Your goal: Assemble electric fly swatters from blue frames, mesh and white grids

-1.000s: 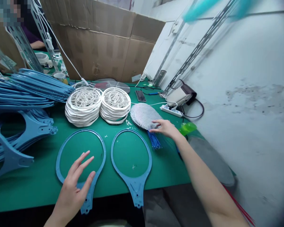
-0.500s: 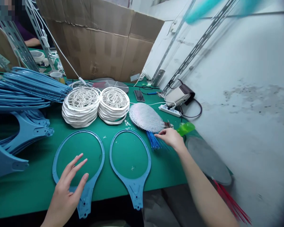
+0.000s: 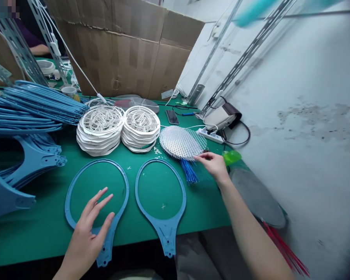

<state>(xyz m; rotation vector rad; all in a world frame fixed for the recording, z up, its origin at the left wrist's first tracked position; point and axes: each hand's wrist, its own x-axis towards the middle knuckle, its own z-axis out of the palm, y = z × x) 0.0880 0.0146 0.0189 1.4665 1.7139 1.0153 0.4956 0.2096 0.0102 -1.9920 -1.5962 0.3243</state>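
Note:
Two blue racket-shaped frames lie side by side on the green table (image 3: 32,233): the left frame (image 3: 76,179) and the right frame (image 3: 140,175). My left hand (image 3: 89,229) hovers flat over the left frame's neck, fingers spread, holding nothing. My right hand (image 3: 212,165) reaches to the right edge of a stack of white mesh panels (image 3: 181,142) with blue wires (image 3: 189,173) sticking out below; its fingertips pinch at the mesh edge.
Two stacks of white plastic rings (image 3: 100,128) sit behind the frames. Piles of blue frames (image 3: 32,112) fill the left. Cardboard boxes (image 3: 119,50), a phone (image 3: 172,116), a power strip (image 3: 211,135) and a grey disc (image 3: 256,196) lie around. Another person's arm (image 3: 37,48) shows far left.
My right hand slid from the top of the mesh stack down and right to its edge, then crept back to pinch it. My left hand stayed hovering over the left frame.

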